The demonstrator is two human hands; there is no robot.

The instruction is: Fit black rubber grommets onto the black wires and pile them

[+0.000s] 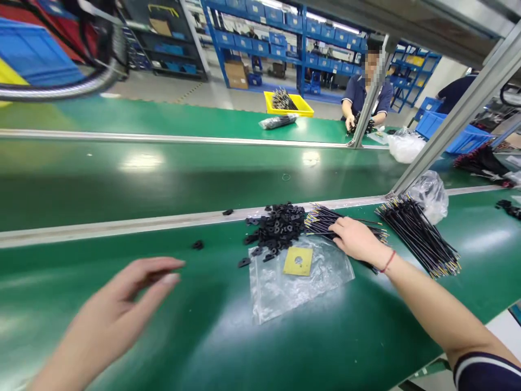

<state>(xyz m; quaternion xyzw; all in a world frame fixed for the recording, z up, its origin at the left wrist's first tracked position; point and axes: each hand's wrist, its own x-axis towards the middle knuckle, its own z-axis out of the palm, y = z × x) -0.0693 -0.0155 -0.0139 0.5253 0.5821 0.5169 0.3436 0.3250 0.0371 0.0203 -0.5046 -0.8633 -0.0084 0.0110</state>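
Observation:
My left hand (122,309) hovers over the green bench at the left, slightly blurred. Its thumb and forefinger curve toward each other with a gap between the tips, and nothing shows in it. To the right, my right hand (358,239) is down on a pile of short black cables (321,217) with coloured wire ends. Its fingers are bent together on the cables; the exact grip is partly hidden. Beside that pile lies a heap of small black parts with holes (280,225). A yellow square piece with a round hole (291,265) rests on a clear plastic bag (280,301).
A second bundle of black cables (423,239) lies at the right, near a crumpled plastic bag (431,195). A metal post (448,119) rises from the rail. Across the bench, a co-worker (354,98) handles dark parts, with a yellow bin (303,106) nearby.

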